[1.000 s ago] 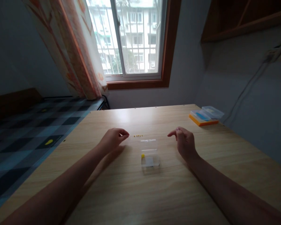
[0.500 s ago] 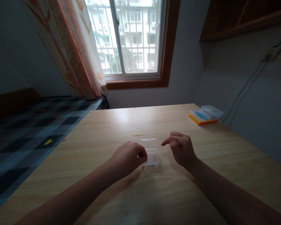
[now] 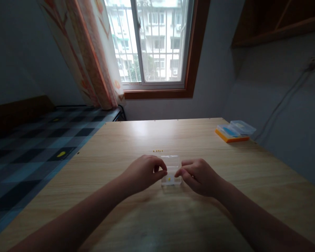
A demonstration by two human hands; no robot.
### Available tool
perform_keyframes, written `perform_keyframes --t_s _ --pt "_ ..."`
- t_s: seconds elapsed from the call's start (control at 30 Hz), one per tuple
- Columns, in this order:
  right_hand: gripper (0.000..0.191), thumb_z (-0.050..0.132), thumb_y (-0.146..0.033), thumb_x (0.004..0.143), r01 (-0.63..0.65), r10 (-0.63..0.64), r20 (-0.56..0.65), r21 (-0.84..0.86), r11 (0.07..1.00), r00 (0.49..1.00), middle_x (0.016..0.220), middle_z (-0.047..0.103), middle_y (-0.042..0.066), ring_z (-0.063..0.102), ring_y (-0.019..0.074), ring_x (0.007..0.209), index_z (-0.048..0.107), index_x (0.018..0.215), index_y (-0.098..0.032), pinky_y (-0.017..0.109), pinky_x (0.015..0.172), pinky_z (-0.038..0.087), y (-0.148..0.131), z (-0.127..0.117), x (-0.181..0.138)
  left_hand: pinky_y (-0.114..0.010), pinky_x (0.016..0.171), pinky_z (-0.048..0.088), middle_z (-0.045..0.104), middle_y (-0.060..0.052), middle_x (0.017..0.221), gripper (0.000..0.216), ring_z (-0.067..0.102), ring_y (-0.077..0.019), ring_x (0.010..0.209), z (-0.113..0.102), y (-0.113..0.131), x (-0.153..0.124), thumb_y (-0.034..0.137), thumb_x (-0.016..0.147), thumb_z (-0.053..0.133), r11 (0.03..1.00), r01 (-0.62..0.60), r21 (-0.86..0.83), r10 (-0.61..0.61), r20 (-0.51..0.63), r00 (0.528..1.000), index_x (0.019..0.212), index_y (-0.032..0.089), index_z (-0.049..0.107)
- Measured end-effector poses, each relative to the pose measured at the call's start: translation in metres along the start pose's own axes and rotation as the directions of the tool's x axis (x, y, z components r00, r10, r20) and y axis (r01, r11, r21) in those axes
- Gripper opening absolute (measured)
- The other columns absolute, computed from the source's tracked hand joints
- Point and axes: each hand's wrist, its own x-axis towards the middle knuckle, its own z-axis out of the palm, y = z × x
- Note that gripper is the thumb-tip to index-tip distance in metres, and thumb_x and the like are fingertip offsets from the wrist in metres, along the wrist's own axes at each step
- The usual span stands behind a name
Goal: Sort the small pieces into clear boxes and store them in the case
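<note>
A small clear plastic box [image 3: 171, 172] lies open on the wooden table [image 3: 136, 140], with a tiny yellow bead [image 3: 169, 179] inside it. My left hand [image 3: 144, 172] pinches the box's left side with curled fingers. My right hand [image 3: 198, 175] grips its right side, thumb and fingers closed on the edge. A short row of tiny yellow beads [image 3: 157, 151] lies on the table just beyond the box, apart from both hands.
An orange and blue case with a clear lidded container [image 3: 234, 130] sits at the table's far right corner. A bed with a checked cover [image 3: 36, 140] stands left of the table. A window and curtain are behind; a wall runs along the right.
My left hand came back from the bead row to the box. My right hand moved left and closed on the box's other side. A yellow bead now shows in the box's near part.
</note>
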Motion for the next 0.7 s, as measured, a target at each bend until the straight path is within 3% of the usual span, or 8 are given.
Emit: perform_keyframes --t_s 0.1,0.3,0.7 --pt "0.037 0.044 -0.024 0.097 -0.021 0.022 0.09 -0.013 1.0 0.996 0.067 0.06 0.0 0.049 0.0086 0.053 0.076 0.081 -0.018 0.023 0.057 0.033 -0.002 0.003 0.0 -0.025 0.06 0.043 0.069 0.0 0.075 0.015 0.058 -0.014 0.062 -0.002 -0.009 -0.009 0.028 0.086 0.062 0.997 -0.046 -0.061 0.044 -0.045 0.998 0.085 0.023 0.077" --pt "0.037 0.044 -0.026 0.099 -0.049 0.065 0.184 -0.091 0.995 0.981 0.071 0.061 0.001 0.05 0.0098 0.058 0.073 0.078 -0.018 0.025 0.059 0.031 -0.004 0.008 0.0 -0.03 0.067 0.049 0.069 -0.005 0.095 0.024 0.062 -0.0162 0.069 0.021 -0.025 -0.027 0.034 0.088 0.062 0.99 -0.107 -0.092 0.087 -0.2 0.976 0.108 0.023 0.071" --pt "0.041 0.041 -0.031 0.103 -0.094 0.119 0.253 -0.107 0.99 0.96 0.078 0.064 0.002 0.055 0.01 0.064 0.066 0.073 -0.017 0.024 0.063 0.035 -0.007 0.01 -0.002 -0.042 0.092 0.053 0.067 -0.009 0.122 0.047 0.065 -0.0281 0.107 0.033 -0.034 -0.026 0.043 0.083 0.071 0.985 -0.159 -0.062 0.147 -0.158 0.976 0.126 0.025 0.062"
